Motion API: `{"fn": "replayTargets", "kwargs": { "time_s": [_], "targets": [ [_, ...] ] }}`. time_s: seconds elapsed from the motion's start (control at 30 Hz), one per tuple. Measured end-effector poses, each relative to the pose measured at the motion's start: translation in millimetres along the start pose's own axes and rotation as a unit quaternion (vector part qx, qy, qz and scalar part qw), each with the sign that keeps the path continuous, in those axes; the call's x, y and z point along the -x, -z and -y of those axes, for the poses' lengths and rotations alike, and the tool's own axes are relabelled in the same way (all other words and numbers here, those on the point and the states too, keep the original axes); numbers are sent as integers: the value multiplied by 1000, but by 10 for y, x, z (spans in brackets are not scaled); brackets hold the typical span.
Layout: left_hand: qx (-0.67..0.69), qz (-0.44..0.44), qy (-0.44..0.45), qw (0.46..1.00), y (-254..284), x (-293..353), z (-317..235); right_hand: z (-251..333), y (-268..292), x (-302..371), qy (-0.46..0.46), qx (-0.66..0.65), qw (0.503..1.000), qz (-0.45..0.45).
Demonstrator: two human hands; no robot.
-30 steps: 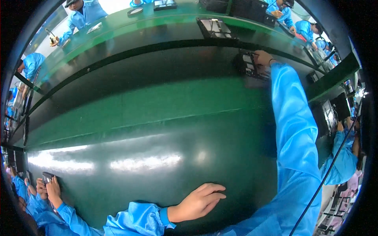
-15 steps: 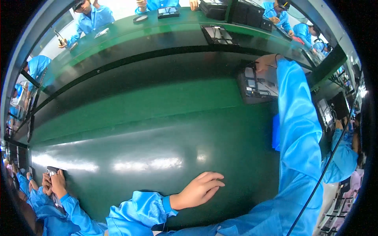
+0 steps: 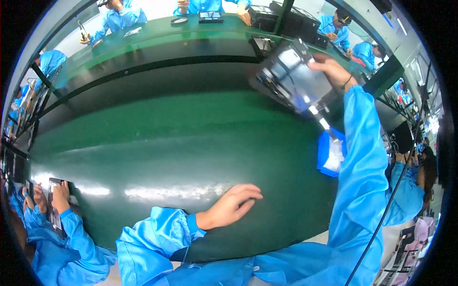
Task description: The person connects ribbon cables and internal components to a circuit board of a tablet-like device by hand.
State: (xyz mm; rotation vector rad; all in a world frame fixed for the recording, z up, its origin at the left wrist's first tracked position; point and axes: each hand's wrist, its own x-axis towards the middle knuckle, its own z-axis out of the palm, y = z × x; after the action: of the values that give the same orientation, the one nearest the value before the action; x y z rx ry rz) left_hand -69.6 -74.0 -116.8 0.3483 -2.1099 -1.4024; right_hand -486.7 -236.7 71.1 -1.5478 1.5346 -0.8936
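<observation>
My right hand point(image 3: 331, 72) grips a black-framed, tablet-like device point(image 3: 291, 78) with grey and silver parts showing inside. The device is raised and tilted at the far right, slightly blurred by motion; the fingers beneath it are hidden. From its lower corner a thin strip point(image 3: 320, 118) with white pieces hangs toward a blue bin point(image 3: 326, 155). White pieces lie in that bin, which my right forearm partly covers. My left hand point(image 3: 231, 205) rests on the green table point(image 3: 181, 157) near its front edge, holding nothing, its fingers loosely bent.
A raised shelf edge point(image 3: 191, 60) curves across the back. Beyond it lie another dark device point(image 3: 211, 17), a ring-shaped item point(image 3: 179, 21) and black boxes point(image 3: 262, 18). A dark post point(image 3: 384, 76) stands at right. A co-worker's hand point(image 3: 60, 196) holds a device at left.
My right hand has lifted the device off the far right surface and tilted it, shifting it left. The blue bin shows more. My left hand stays on the table while the view has shifted slightly.
</observation>
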Motion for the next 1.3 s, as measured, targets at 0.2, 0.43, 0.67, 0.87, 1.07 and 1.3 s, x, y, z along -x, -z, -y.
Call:
{"fn": "replayTargets", "kwargs": {
  "time_s": [0.2, 0.43, 0.67, 0.87, 1.07, 1.3],
  "targets": [
    [69, -243, 24, 967, 54, -78, -110, 267, -1067, 267, -40, -203, 976, 72],
    [170, -221, 119, 953, 2, 318, -435, -438, -2500, 1277, -197, -391, 896, -79],
    [-161, -120, 199, 959, 5, 658, -461, -275, -2818, 1710, -85, -386, 912, -114],
    [-238, -62, 201, 948, 158, 624, -518, -620, -2888, 1854, -5, -20, 990, -139],
    [-347, -106, 125, 924, 340, 150, -341, -310, -2830, 1993, 86, 159, 969, -170],
    [-461, -126, -228, 848, 437, 408, -245, -199, -2805, 2107, 206, 135, 969, -16]
  ]
}}
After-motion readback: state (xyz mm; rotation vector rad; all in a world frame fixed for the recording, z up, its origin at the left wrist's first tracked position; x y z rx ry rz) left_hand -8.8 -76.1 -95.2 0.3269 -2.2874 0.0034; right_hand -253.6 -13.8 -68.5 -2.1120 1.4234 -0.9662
